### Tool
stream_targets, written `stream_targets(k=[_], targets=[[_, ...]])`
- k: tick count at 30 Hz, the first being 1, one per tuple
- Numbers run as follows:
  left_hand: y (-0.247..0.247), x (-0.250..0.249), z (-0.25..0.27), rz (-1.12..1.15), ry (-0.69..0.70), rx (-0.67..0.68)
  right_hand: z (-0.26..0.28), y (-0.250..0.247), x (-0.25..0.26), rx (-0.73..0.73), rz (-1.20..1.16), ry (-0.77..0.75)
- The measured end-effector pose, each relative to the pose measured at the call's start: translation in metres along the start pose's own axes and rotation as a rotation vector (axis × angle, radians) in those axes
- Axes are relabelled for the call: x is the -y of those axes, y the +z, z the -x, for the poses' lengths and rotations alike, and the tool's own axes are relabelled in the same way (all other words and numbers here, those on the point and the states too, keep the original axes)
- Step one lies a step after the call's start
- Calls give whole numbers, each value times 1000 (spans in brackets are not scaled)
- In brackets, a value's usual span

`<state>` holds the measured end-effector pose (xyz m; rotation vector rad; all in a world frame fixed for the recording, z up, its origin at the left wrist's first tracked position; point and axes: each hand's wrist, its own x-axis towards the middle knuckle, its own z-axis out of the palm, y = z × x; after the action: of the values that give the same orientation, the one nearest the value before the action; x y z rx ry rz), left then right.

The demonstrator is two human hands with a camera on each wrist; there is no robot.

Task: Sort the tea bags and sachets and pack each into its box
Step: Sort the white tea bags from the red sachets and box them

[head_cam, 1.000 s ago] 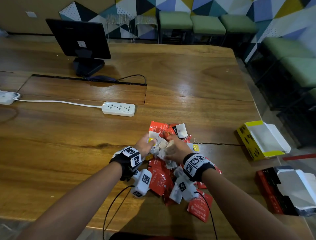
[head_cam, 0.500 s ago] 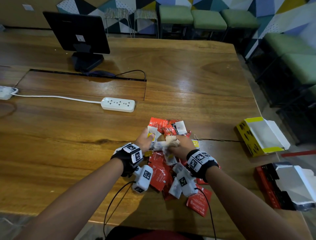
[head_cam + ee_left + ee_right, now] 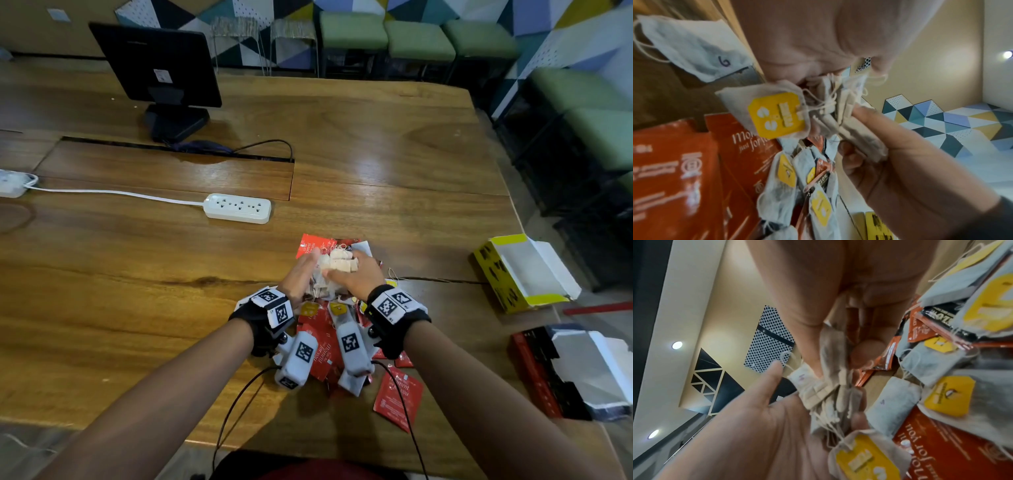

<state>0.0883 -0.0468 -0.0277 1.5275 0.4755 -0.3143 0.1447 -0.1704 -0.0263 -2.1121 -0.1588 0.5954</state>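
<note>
Hands pressed together: left hand (image 3: 301, 274) and right hand (image 3: 356, 277) clasped a bundle of tea bags (image 3: 337, 262), hiding most of it; red sachets (image 3: 397, 397) lay partly covered beneath.

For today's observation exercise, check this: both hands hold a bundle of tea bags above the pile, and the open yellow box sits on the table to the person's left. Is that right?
Not quite. The yellow box sits to the person's right, as the head view shows. The rest holds: the left hand and right hand hold the bundle of tea bags above the pile.
</note>
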Motion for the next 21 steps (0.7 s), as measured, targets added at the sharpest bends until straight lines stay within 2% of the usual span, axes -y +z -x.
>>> stream_targets(k=[8,14,19,21], targets=[[-9,17,-14,-120,-36,-93,-3,0,-10,-59,-9,75],[-11,20,-20,-118,-99,-96,-4,-4,-18,-106,-130,37],[-3,10,-13,-56,-41,-137,-4,4,-12,-71,-159,34],[0,5,-9,18,-20,-78,-5,9,-12,-73,-189,48]])
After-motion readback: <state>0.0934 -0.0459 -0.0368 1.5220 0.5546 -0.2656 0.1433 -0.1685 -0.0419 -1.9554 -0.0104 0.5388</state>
